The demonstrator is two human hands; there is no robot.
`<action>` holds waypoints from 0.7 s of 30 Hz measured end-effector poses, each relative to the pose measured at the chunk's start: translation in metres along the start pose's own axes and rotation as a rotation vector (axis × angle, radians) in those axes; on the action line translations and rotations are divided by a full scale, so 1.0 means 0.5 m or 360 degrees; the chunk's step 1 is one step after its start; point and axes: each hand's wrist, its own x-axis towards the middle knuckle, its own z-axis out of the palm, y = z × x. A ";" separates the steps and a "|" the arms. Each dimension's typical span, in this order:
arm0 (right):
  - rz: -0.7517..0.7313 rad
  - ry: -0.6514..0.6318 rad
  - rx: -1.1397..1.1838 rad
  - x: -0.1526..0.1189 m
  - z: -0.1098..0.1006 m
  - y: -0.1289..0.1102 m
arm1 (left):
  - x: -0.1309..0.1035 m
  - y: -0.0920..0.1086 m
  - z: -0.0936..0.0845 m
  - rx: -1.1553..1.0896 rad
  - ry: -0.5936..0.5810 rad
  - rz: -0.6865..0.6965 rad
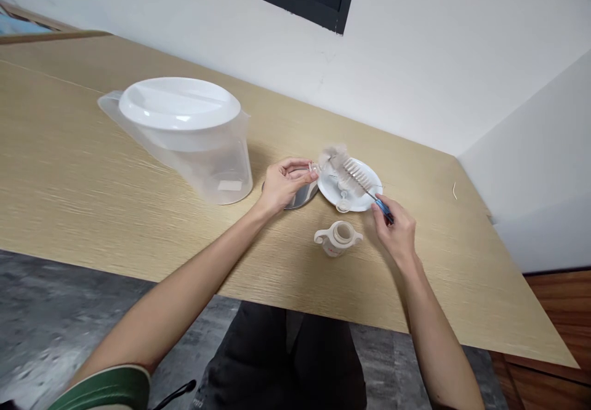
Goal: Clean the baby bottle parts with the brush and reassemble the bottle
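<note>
In my right hand [394, 228] is the blue handle of a bottle brush [357, 175], gripped between thumb and fingers. Its white bristles reach up and left over a white bowl [376, 176]. My left hand [281, 185] pinches a small clear piece [314, 168] close to the brush's tip; its exact kind is hard to make out. A small translucent part [343, 204] lies at the bowl's near rim. Nearer me, a baby bottle [337, 241] with two side handles stands upright without a cap. Partly behind my left hand is a round, shiny metal dish [305, 196].
A large translucent pitcher [203, 157] with a white lid stands to the left of my left hand. Far right on the wooden table [452, 268] lies a thin white strip [454, 191]. A white wall [415, 59] rises behind the table.
</note>
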 end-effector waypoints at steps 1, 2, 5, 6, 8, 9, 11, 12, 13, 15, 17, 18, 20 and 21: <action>-0.0031 -0.0032 0.0009 0.000 0.000 0.000 | -0.001 0.001 0.000 0.0004 0.0000 0.0006; -0.0050 -0.0054 0.0021 -0.001 0.000 -0.001 | -0.001 0.002 0.001 0.0009 0.0001 0.0014; -0.0038 -0.0070 0.0062 -0.001 0.000 -0.003 | -0.002 0.005 0.002 0.0029 0.0026 0.0040; -0.0012 -0.0071 0.0070 -0.001 -0.001 -0.004 | -0.002 0.005 0.003 0.0040 0.0033 0.0044; 0.0047 -0.0068 0.0077 -0.001 -0.001 -0.006 | -0.002 0.006 0.003 0.0052 0.0038 0.0049; 0.0077 -0.0054 0.0081 -0.001 -0.002 -0.006 | -0.002 0.006 0.003 0.0051 0.0034 0.0054; 0.0135 0.0002 0.0083 0.000 -0.003 -0.007 | -0.001 0.005 0.003 0.0044 0.0020 0.0076; 0.0166 0.0041 0.0083 0.001 -0.004 -0.006 | -0.001 0.004 0.003 0.0045 0.0011 0.0093; 0.0203 0.0081 0.0081 0.002 -0.005 -0.005 | 0.000 0.004 0.002 0.0050 0.0005 0.0116; 0.0271 0.0151 0.0075 0.004 -0.008 -0.001 | 0.000 0.004 0.002 0.0096 0.0015 0.0179; 0.0280 0.0187 0.0051 0.006 -0.008 0.006 | 0.000 0.004 0.003 0.0184 0.0054 0.0248; 0.0264 0.0187 0.0043 0.006 -0.008 0.009 | 0.000 0.005 0.004 0.0231 0.0076 0.0275; 0.0231 0.0152 0.0059 0.005 -0.005 0.015 | -0.001 0.006 0.005 0.0299 0.0103 0.0304; 0.0228 0.0123 0.0088 0.004 -0.004 0.017 | -0.001 0.007 0.006 0.0314 0.0107 0.0308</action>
